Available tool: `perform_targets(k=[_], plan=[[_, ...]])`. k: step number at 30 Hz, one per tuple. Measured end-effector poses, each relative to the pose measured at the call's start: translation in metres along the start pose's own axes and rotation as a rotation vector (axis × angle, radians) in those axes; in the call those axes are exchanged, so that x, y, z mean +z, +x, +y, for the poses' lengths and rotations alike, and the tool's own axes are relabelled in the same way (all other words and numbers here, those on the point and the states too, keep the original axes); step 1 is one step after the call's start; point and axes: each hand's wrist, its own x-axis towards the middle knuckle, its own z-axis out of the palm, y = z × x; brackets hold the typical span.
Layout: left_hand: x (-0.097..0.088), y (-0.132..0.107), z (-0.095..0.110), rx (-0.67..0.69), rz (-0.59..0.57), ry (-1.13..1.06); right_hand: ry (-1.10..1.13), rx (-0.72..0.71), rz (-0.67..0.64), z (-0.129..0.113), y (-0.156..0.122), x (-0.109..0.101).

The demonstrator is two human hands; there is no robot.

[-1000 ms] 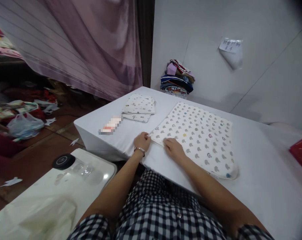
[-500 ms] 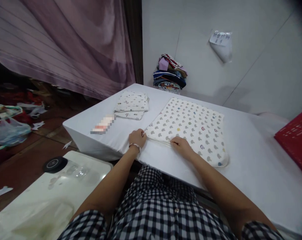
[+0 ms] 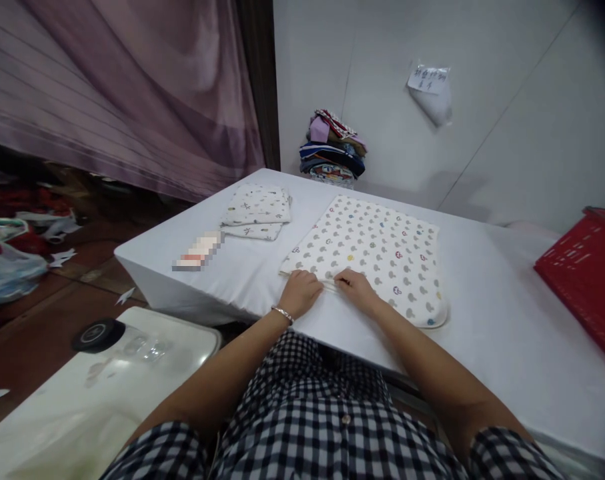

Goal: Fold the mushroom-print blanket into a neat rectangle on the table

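Observation:
A white cloth with small grey printed motifs (image 3: 367, 247) lies folded flat on the white-covered table (image 3: 487, 313). Along its near edge, my left hand (image 3: 301, 292) is closed on the cloth's border, a bracelet on its wrist. Close beside it, my right hand (image 3: 355, 287) pinches the same edge with thumb and fingers. Between the two hands a short stretch of the layered edge shows. To the left, a second printed white cloth (image 3: 257, 207) lies folded, touched by neither hand.
A blurred-out card (image 3: 198, 252) lies near the table's left edge. At the right stands a red basket (image 3: 582, 273). Behind the table is a stack of folded fabrics (image 3: 333, 150). A low white surface (image 3: 167, 380) at lower left bears a black-lidded clear container (image 3: 99, 335).
My left hand has slid rightward along the near edge, from the cloth's left corner to close beside my right hand. The right hand keeps its hold. The view has shifted slightly.

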Motion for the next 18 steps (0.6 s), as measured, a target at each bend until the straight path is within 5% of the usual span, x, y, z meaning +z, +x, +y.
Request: perform_targets(k=[8,18], plan=[[0.011,0.018,0.004,-0.051,-0.102,0.094,-0.048,-0.049,0.019,0.001,-0.004,0.006],[0.008,0.012,0.007,0.002,-0.028,0.097,-0.233,-0.199,0.148,0.01,-0.016,0.019]])
